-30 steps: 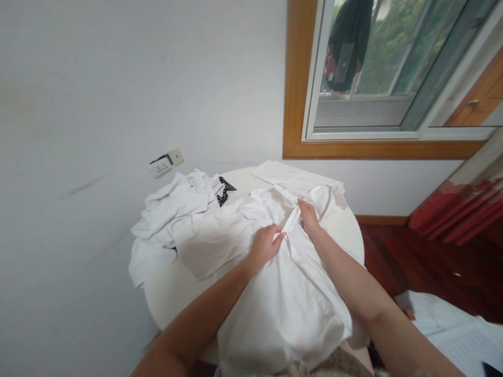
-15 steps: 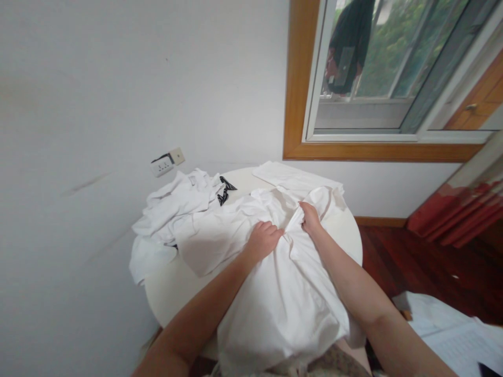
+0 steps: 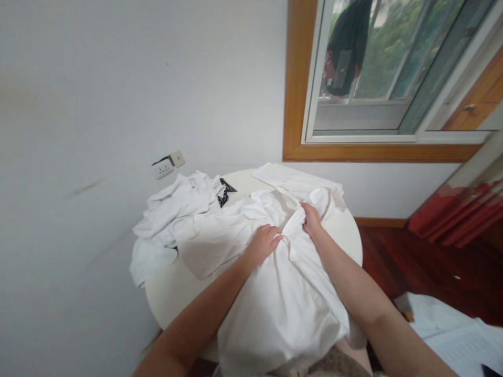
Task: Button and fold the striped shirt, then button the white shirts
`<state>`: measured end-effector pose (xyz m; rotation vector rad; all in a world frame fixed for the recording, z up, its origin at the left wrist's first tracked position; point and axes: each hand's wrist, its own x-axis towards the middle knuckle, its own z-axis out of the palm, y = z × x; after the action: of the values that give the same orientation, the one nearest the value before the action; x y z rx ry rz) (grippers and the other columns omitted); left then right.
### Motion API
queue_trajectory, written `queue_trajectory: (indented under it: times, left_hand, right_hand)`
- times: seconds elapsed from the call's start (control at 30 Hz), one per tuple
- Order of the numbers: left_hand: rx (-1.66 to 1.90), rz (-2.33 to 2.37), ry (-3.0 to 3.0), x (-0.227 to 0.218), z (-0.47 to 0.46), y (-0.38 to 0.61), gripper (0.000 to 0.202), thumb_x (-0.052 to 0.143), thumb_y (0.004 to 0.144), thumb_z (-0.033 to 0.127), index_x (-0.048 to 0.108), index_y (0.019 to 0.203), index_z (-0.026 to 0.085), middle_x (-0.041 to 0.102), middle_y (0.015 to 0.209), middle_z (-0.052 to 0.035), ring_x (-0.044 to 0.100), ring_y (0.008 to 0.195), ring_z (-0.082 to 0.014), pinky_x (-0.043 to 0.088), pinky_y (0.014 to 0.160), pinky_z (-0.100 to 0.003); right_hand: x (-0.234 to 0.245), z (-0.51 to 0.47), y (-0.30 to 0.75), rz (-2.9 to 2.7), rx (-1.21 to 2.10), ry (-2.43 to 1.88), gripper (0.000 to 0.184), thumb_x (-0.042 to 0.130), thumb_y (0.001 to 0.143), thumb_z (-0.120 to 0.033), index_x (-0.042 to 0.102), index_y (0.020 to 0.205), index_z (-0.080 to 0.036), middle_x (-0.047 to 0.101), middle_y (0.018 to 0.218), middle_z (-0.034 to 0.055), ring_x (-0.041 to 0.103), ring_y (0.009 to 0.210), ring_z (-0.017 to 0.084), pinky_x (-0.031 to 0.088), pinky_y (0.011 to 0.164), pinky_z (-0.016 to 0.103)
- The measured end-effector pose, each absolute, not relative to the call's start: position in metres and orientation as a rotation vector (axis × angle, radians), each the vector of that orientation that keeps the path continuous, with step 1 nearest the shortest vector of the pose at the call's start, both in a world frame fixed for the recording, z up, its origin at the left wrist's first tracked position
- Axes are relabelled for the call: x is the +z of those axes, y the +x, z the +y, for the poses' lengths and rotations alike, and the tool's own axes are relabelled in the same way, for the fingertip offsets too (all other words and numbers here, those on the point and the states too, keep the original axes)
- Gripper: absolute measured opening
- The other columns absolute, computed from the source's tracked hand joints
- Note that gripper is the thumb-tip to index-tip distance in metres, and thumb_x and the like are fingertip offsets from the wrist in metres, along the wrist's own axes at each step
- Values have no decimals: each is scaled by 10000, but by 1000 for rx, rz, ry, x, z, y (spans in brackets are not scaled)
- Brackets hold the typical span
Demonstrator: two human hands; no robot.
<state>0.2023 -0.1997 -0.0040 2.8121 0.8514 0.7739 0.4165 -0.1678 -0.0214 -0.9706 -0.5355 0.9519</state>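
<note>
A white garment that looks like a shirt (image 3: 291, 303) lies bunched across the round white table (image 3: 168, 293), its near part hanging over the front edge toward my body. My left hand (image 3: 264, 243) grips a gathered fold near its middle, fingers curled over the fabric. Just beyond and to the right, my right hand (image 3: 312, 220) pinches the same strip of cloth, which runs taut between both hands. The fingertips of my right hand are partly hidden. A wide flap, perhaps a sleeve, spreads to the left of my left hand.
Crumpled white clothes (image 3: 176, 204) with a black patterned piece (image 3: 225, 196) lie at the table's left, under a wall socket (image 3: 163, 168). Folded white cloth (image 3: 294, 175) rests at the back. Beyond are a window frame (image 3: 373, 152), a red curtain (image 3: 444, 217) and papers (image 3: 451, 335) lower right.
The fingers of my left hand have shifted slightly on the fold, and the strip between my hands lies a little flatter and shows more. Both hands keep hold; the rest looks the same.
</note>
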Motion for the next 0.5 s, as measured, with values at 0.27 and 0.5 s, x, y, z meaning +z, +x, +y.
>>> queue_trajectory:
  times: [0.27,0.5]
  left_hand:
    - [712,803,2907,-1,-204,202,215,399,940,287,587,956,185,639,904,-64,532,903,-198,404,821,-349]
    - [660,799,2985,0,-205,201,270,349,951,273,598,891,187,635,826,-63,525,866,-195,388,815,-351]
  right_hand:
    - [-22,-168,415,-553,954,-953,210,692,565,-351,534,584,-214,565,528,-46,534,536,150,422,524,270]
    - [-24,-171,412,-668,1005,-927,225,695,598,-376,545,598,-209,591,554,-31,555,543,149,432,533,269]
